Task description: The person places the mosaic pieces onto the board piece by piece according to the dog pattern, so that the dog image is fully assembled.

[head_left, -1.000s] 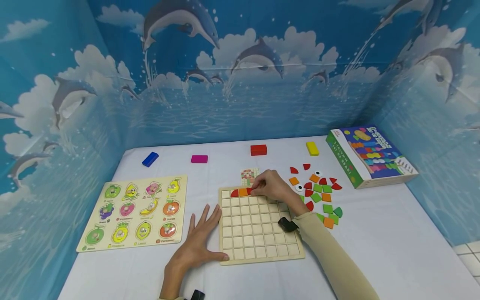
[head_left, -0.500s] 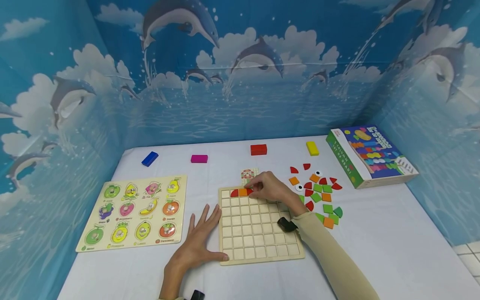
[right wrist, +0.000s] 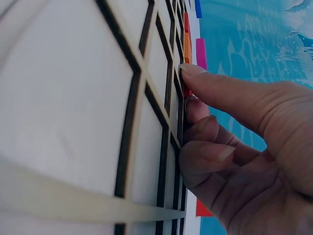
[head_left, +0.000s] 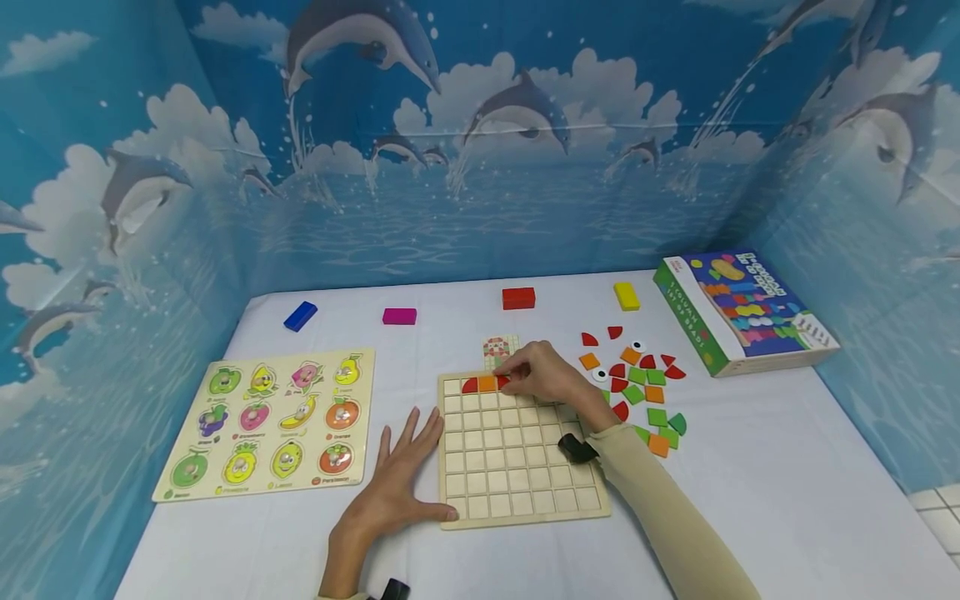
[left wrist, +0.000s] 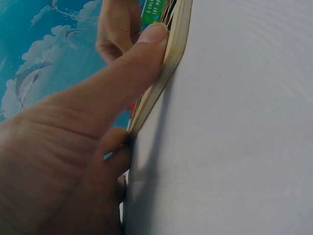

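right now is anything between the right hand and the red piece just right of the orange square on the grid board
Nothing visible: the right hand pinches the red piece directly. The left hand is away at the board's left edge. Whether the piece lies flat is hidden.

Blue dolphin-print backdrop [head_left: 480, 225] on 3 sides of white-clothed tbl [head_left: 787, 467], white tiles [head_left: 939, 518] far rt.

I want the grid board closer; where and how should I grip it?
Probably pinch the grid board by its near edge, from the front, thumb on top: it lies flat, that edge is uncovered right of the left hand, and its orange square sits in the far row.
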`<state>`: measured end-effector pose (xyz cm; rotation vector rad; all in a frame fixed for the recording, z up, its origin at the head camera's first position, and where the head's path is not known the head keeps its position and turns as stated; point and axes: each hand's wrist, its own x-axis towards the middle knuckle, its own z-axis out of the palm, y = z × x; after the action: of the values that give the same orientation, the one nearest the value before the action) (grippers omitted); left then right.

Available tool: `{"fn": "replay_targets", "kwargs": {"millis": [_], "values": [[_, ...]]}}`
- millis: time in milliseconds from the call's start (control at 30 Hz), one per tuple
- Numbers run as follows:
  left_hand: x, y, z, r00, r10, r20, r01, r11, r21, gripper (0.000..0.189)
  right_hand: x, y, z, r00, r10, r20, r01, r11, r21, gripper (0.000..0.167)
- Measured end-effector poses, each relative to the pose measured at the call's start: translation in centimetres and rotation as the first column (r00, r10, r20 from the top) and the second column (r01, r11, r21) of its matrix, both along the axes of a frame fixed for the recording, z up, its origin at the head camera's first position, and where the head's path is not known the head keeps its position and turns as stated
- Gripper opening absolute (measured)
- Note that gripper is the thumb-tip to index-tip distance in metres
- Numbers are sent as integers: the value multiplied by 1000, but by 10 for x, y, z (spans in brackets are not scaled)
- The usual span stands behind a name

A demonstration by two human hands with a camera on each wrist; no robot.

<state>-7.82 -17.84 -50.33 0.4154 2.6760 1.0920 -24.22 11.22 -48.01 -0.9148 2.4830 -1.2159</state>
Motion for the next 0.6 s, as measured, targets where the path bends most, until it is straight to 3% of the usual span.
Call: {"fn": "replay_targets", "kwargs": {"millis": [167, 400, 600], "values": [[0, 0, 1, 1000, -3, 1, 3, 1000, -10, 136, 1, 0, 0, 1000, -12, -11, 12, 1000, -13, 16], [0, -1, 1, 1000, 1, 6, -1, 1000, -10, 135, 2, -1, 2, 995, -83, 49, 84, 996, -10, 15], [0, 0, 1, 1000, 1, 6, -1, 1000, -1, 135, 1, 6, 3, 997, -57, 59, 58, 998, -17, 19]]}}
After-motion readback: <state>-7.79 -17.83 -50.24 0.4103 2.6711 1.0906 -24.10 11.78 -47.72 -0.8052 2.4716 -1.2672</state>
